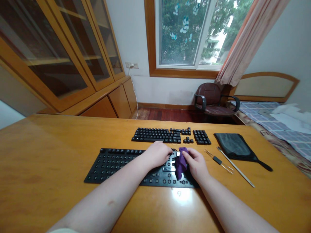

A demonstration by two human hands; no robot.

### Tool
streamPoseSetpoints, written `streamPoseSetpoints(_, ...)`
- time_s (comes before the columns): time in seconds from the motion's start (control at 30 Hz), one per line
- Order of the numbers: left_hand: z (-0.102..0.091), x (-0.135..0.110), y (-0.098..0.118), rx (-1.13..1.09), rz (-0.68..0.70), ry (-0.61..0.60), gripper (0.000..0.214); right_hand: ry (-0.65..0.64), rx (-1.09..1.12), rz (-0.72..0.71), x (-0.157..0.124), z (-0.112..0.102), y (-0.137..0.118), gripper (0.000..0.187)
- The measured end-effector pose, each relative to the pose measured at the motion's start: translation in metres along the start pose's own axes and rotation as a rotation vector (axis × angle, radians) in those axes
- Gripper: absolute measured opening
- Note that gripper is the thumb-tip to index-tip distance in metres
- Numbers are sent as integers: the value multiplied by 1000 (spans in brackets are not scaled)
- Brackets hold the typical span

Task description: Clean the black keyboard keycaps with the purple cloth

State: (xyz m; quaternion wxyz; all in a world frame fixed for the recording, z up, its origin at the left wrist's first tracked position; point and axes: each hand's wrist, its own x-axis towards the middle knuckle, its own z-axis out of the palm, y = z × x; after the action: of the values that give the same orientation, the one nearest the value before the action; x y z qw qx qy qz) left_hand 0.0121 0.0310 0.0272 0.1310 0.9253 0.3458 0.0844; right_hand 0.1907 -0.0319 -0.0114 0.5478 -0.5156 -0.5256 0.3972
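Your right grip [194, 163] is pinched closed on a crumpled purple cloth [181, 163] — soft against the bare-stemmed black keyboard [116, 168] on the glossy wooden desk [48, 155] — while your left grip [156, 154] rests open, palm down, on the keys.

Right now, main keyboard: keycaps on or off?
Off: the black keyboard shows bare switches, and the keycaps lie in rows behind it on the table.

No writing can be read anywhere; the legends on the black keyboard keycaps [155, 135] are too small to make out.
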Motion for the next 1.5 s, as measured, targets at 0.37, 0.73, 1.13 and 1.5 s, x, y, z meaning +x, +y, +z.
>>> streamPoseSetpoints(0.37, 7, 1, -7, -37, -17, 16, 19, -5, -10, 4, 0, 0, -1, 27)
streamPoseSetpoints(0.73, 3, 2, -7, 36, 6, 16, 24, -11, -6, 15, 0, -1, 0, 24)
streamPoseSetpoints(1.13, 4, 4, -2, 78, -26, -36, 23, -3, -39, -2, 1, 0, 1, 27)
streamPoseSetpoints(1.5, 6, 4, -8, -11, -42, -12, 26, -2, -23, -1, 1, -1, 2, 25)
